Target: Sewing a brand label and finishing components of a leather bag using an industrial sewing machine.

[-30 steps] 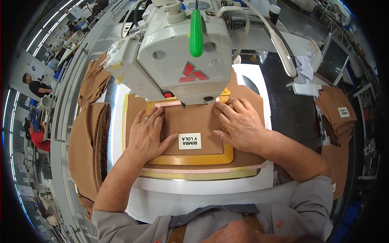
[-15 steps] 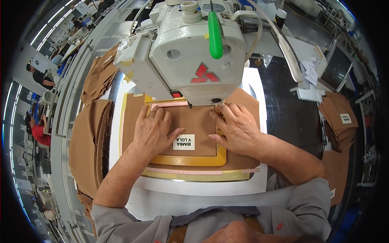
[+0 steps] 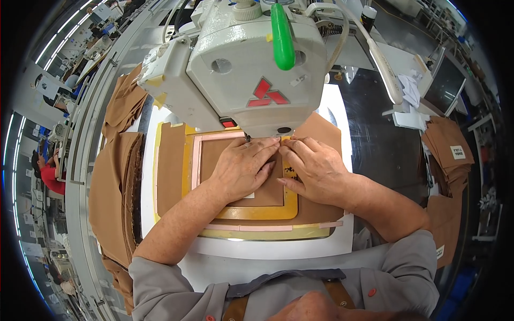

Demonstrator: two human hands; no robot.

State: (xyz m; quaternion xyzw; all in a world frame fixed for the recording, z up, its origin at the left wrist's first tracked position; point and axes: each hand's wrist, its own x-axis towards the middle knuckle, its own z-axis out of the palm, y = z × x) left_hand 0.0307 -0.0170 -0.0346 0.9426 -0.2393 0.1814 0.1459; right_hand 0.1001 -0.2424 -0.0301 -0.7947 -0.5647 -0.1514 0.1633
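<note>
Under the white sewing machine head (image 3: 257, 69), a yellow frame (image 3: 257, 213) lies over a larger brown panel (image 3: 170, 176). A smaller brown piece (image 3: 214, 155) sits inside the frame, with pink strips along its top and left edges. My left hand (image 3: 240, 170) rests flat across this piece, fingers stretched toward the frame's right side. It covers most of a white label (image 3: 250, 196). My right hand (image 3: 316, 170) lies on the frame's right bar and the panel beside it, fingers outstretched and thumb apart. The fingertips of both hands meet close below the machine head.
Stacked brown pieces (image 3: 112, 187) stand at the left, and more brown pieces (image 3: 450, 144) lie at the right. A green handle (image 3: 282, 37) hangs before the machine. A white lamp arm (image 3: 383, 69) reaches over the dark table (image 3: 375, 123). A monitor (image 3: 447, 80) stands far right.
My left hand has slid right across the brown piece, uncovering the pink strip at the left and hiding most of the label. My right hand has stayed nearly in place.
</note>
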